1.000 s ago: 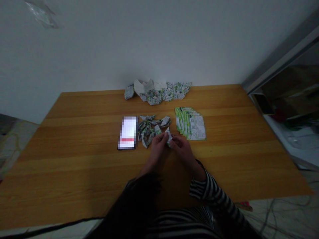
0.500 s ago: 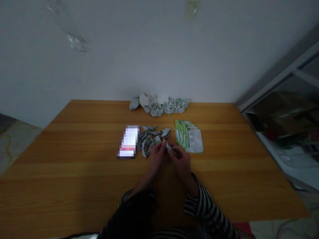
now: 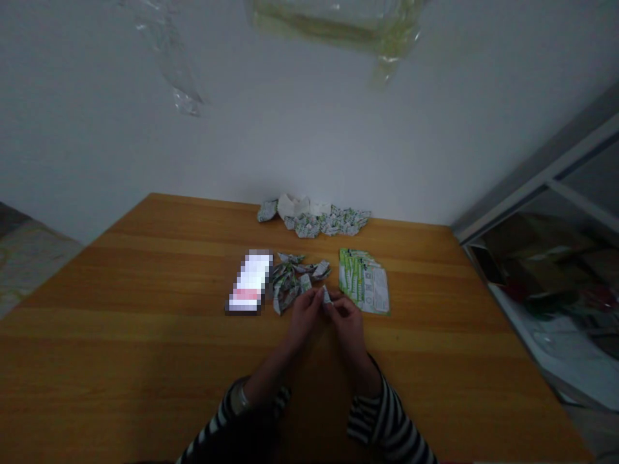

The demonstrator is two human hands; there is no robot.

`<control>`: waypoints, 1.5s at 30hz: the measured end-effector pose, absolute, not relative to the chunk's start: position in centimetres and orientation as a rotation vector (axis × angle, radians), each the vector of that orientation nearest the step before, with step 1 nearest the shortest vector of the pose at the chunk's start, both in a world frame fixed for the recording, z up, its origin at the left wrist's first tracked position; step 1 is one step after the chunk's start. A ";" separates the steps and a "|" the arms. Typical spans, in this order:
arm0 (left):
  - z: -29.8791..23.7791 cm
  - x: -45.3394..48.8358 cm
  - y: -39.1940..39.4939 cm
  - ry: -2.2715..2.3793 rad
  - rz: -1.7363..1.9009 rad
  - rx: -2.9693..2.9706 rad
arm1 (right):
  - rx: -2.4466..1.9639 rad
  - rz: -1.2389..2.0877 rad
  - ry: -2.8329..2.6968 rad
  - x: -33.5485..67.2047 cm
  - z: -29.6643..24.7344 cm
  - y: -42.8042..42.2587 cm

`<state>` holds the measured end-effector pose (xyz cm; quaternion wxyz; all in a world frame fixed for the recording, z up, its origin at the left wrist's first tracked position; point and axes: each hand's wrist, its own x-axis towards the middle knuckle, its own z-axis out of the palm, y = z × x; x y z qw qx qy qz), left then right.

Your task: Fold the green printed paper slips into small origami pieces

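Note:
My left hand [image 3: 304,317] and my right hand [image 3: 346,322] meet over the middle of the wooden table [image 3: 145,348]. Both pinch one small folded paper piece [image 3: 326,296], white with green print, held just above the tabletop. Right behind my left hand lies a loose heap of similar folded paper pieces [image 3: 294,277]. Just right of my right hand is a fanned stack of flat green-and-white leaflets [image 3: 363,281]. Both of my sleeves are black-and-white striped.
A phone with a lit screen [image 3: 249,289] lies left of the heap. A row of folded paper shapes [image 3: 314,218] lines the table's far edge by the white wall. Clear plastic [image 3: 338,26] hangs at the top. A metal-framed glass unit [image 3: 546,212] stands at the right.
The view has tilted upward, so the table sits lower and more hanging plastic shows. My hands have stayed together on the paper piece, turning it from lying slanted to more upright.

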<state>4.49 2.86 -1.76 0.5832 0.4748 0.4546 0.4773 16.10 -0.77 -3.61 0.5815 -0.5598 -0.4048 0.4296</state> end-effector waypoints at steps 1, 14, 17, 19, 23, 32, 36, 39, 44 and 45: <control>-1.7 4.5 2.8 1.057 1.124 1.105 | -1.302 1.039 -0.891 16.0 -3.6 -0.7; -0.3 4.4 2.4 1.169 1.258 1.276 | -1.024 1.300 -0.761 15.7 -2.7 -0.4; -0.5 4.2 2.7 1.167 1.249 1.337 | -1.044 1.307 -0.869 16.0 -2.6 -0.2; -0.6 4.4 2.6 1.120 1.235 1.360 | -1.087 1.257 -0.932 15.9 -2.7 -0.2; -0.8 4.8 2.3 1.071 1.239 1.372 | -1.047 1.304 -0.869 15.5 -3.1 -0.6; -1.9 5.6 2.6 1.034 1.291 1.296 | -1.129 0.997 -1.023 15.7 -5.0 0.0; -1.9 5.3 3.1 1.048 1.282 1.222 | -1.181 0.858 -1.186 15.7 -4.4 0.1; -1.6 4.4 3.6 1.081 1.287 1.140 | -1.112 0.879 -1.264 15.3 -3.4 -0.3; -1.4 3.8 4.2 1.037 1.257 0.999 | -1.185 0.774 -1.055 15.2 -2.8 -1.3; -1.4 3.8 4.1 1.026 1.248 0.978 | -1.218 0.735 -1.052 15.4 -2.8 -1.5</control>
